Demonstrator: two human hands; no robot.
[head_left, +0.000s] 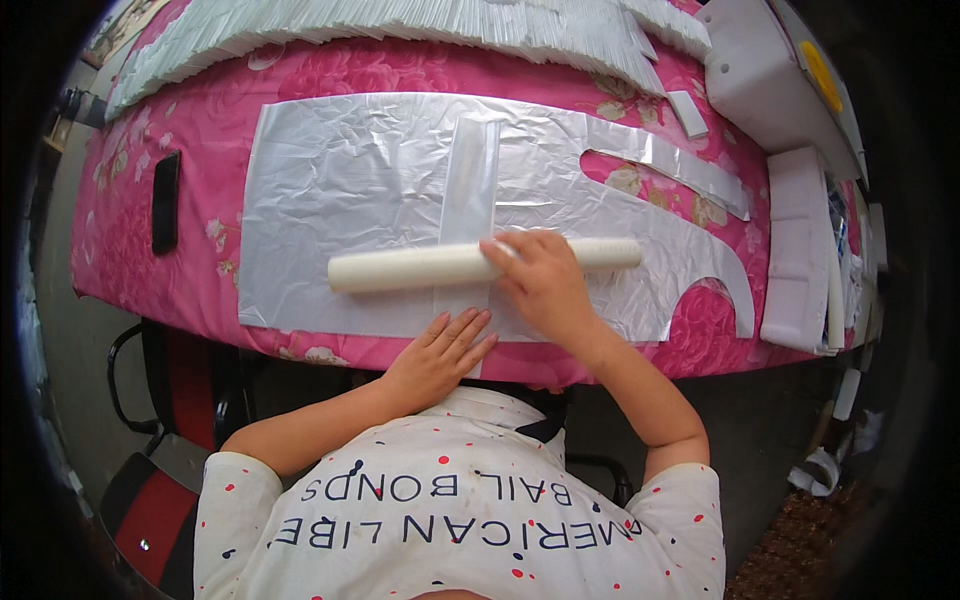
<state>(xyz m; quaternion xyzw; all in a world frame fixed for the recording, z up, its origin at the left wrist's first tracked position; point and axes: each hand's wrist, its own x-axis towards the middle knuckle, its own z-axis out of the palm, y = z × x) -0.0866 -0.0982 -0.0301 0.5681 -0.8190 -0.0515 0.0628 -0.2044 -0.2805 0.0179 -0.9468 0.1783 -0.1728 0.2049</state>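
Observation:
A large silvery-white plastic bag (340,170) lies flat and creased, its cut-out handles pointing right. Across its middle runs a narrow folded plastic strip (470,180), from the far side toward me. My right hand (545,285) grips a long white tube (400,268) from above, right of its middle. The tube lies crosswise over the bag and the strip. With fingers stretched out, my left hand (440,355) rests flat at the bag's near edge, by the strip's near end.
A pink flowered cloth (120,240) covers the table. Long rows of white folded packs (400,25) line its far side, with one loose pack (687,114) beside them. A black phone (166,203) lies left. White foam boxes (795,250) stand right; a black-and-red chair (180,385) stands near left.

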